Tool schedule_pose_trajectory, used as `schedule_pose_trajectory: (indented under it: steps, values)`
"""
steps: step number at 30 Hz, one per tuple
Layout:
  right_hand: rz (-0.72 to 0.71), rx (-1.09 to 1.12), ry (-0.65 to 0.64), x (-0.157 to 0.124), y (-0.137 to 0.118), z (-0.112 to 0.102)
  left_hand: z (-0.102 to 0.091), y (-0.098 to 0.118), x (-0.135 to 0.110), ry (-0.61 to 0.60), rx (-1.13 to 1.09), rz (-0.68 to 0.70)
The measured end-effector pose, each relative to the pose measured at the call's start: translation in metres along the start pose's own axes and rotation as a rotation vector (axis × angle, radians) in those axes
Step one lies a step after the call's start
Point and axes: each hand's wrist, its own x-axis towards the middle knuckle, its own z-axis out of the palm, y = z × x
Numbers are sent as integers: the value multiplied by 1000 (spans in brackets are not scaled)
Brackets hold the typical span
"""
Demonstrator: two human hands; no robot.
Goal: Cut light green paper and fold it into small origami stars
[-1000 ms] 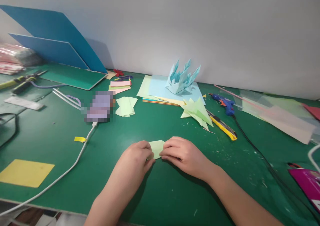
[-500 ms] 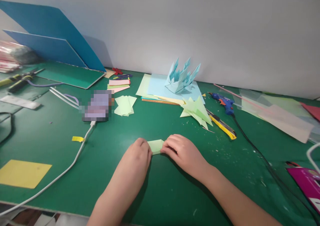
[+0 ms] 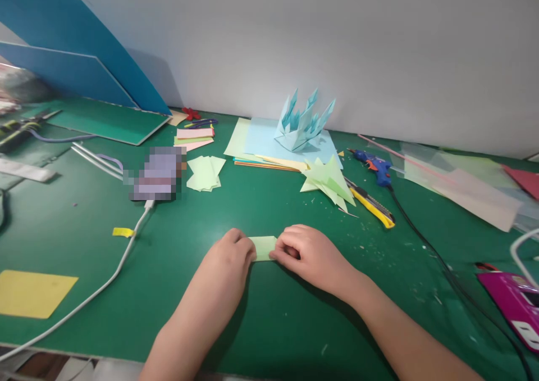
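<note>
Between my two hands lies a small light green piece of paper (image 3: pixel 264 248), low over the green table (image 3: pixel 269 319). My left hand (image 3: pixel 231 257) grips its left end with bent fingers. At the right end, my right hand (image 3: pixel 309 254) pinches it between thumb and fingers. The ends of the paper are hidden under my fingertips. Beyond my hands, pale green paper pieces (image 3: pixel 205 173) lie in a small stack. Folded green paper points (image 3: pixel 328 180) rest in a pile to the right of them.
A light blue folded-paper model (image 3: pixel 301 128) stands on coloured sheets (image 3: pixel 240 139) near the wall. To the right lie a yellow utility knife (image 3: pixel 373 207) and a blue glue gun (image 3: pixel 377 170) with a black cord. A white cable (image 3: pixel 122 266) crosses the left side, near a yellow card (image 3: pixel 36 294).
The view has shifted slightly, so the surroundings sit a little further left and higher. Both hands keep hold of the green paper in nearly the same place.
</note>
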Motion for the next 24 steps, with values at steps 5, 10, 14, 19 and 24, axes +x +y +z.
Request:
schedule_pose_trajectory:
  steps: [5,10,14,19,24]
  values:
    - [-2,22,1,0,3,0,-3,1,3,30,-32,-12]
    - [-45,22,-2,1,6,0,-5,4,3,4,-66,-75]
    - [-73,10,-25,2,6,-2,-5,4,3,10,-61,-71]
    - [-116,-18,-44,5,6,-6,-3,4,2,36,-18,-35]
    - [-150,-51,-71,8,8,-7,-1,5,2,52,-13,-39]
